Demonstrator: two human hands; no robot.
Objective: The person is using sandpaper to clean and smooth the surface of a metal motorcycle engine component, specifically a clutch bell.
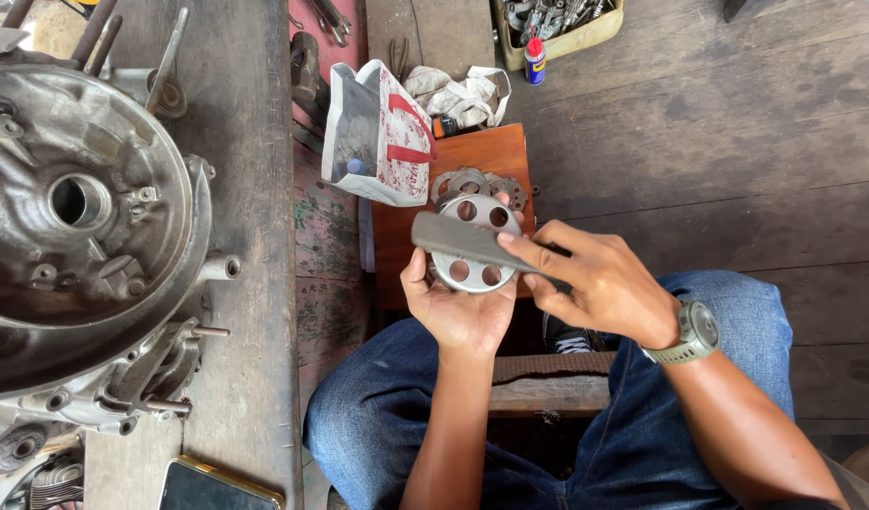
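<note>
Head view, looking down over seated legs in blue jeans.

Largest item: engine crankcase, grey cast metal, circular housing with central bore, lying on wooden worktop at far left; several studs projecting from lower edge.

Wooden plank floor across right and upper area.

Small brown wooden stool top ahead of knees, carrying white bag with red markings, crumpled white cloth behind it, and stack of toothed metal plates just beyond the hands.

Yellow tray of tools at top edge, small spray can standing just beside it.

Dark phone with gold edge on worktop, bottom left.

Left hand: palm up, fingers cupped narrowly around round metal disc with four visible round holes; disc held tilted toward camera, above stool edge, between knees and toothed plates.

Right hand: closed on flat grey file, thumb and fingers pinching right end; file laid diagonally across face of disc, touching it. Green wristwatch on right wrist.
</note>
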